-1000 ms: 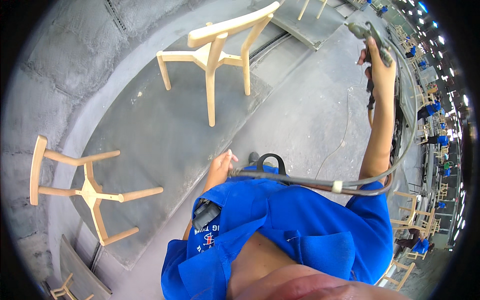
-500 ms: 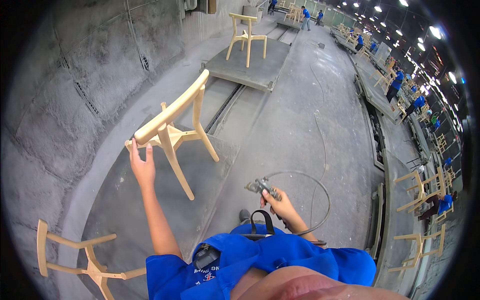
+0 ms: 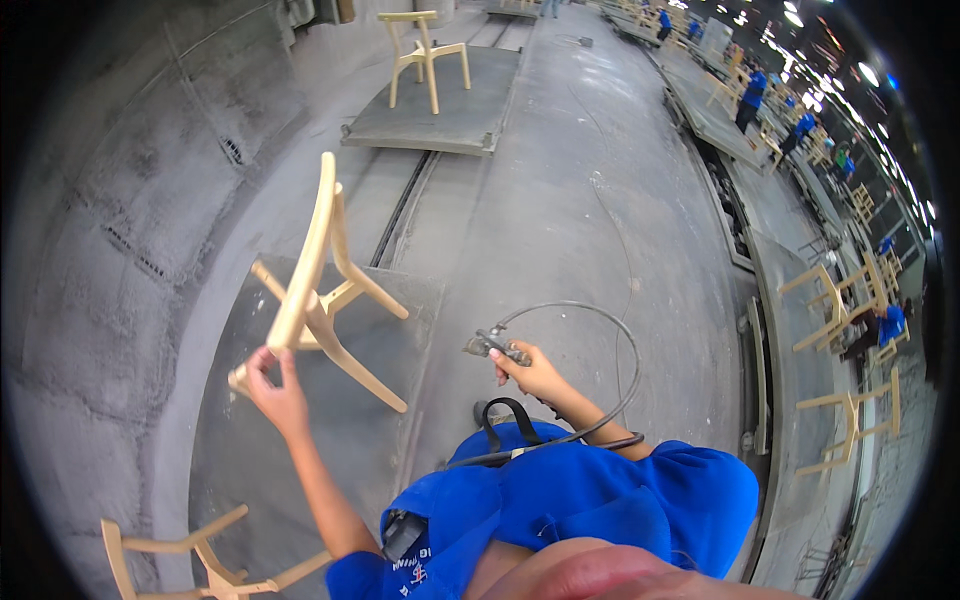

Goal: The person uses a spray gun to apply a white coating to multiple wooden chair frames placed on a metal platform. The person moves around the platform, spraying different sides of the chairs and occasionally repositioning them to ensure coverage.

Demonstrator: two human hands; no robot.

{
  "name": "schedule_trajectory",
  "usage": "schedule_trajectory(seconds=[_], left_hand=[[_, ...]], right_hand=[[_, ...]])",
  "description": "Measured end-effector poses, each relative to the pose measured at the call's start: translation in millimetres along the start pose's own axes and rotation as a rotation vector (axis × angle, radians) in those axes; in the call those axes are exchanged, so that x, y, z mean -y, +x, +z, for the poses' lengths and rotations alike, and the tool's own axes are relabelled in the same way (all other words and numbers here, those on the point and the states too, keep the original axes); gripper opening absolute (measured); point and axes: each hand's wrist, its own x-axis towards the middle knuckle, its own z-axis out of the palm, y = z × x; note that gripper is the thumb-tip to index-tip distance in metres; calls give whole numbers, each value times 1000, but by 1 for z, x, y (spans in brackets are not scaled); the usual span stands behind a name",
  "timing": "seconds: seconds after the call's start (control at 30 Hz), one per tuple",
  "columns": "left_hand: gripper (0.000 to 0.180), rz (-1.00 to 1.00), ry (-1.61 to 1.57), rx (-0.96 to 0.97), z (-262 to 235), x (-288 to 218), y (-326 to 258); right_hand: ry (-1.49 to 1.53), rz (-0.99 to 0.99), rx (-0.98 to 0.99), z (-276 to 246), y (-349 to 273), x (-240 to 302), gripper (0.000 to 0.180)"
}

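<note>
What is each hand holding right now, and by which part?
The left hand grips the tilted wooden chair frame by the end of its curved back rail. The right hand holds the spray gun by its handle, hose trailing behind.

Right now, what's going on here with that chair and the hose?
A person in a blue shirt grips a pale, unfinished wooden chair by one end with the left hand, tilting it over a grey platform. The right hand holds a grey metal spray gun on a looping hose, pointed towards the chair.
</note>
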Motion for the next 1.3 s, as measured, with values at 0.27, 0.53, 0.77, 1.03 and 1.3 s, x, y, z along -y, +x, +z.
schedule_trajectory(seconds=[0.27, 0.53, 0.77, 1.03, 1.3], left_hand=[[51, 571, 175, 173, 80, -91, -101], [63, 739, 44, 278, 169, -108, -37], [58, 701, 97, 326, 241, -94, 27], [49, 685, 281, 190, 326, -20, 139], [70, 512, 288, 85, 318, 43, 171]], right_hand=[[51, -48, 10, -19, 10, -11, 40], [117, 34, -189, -60, 30, -19, 53], [154, 40, -283, -75, 46, -32, 55], [191, -140, -361, -95, 69, -14, 75], [367, -389, -379, -121, 108, 73, 113]])
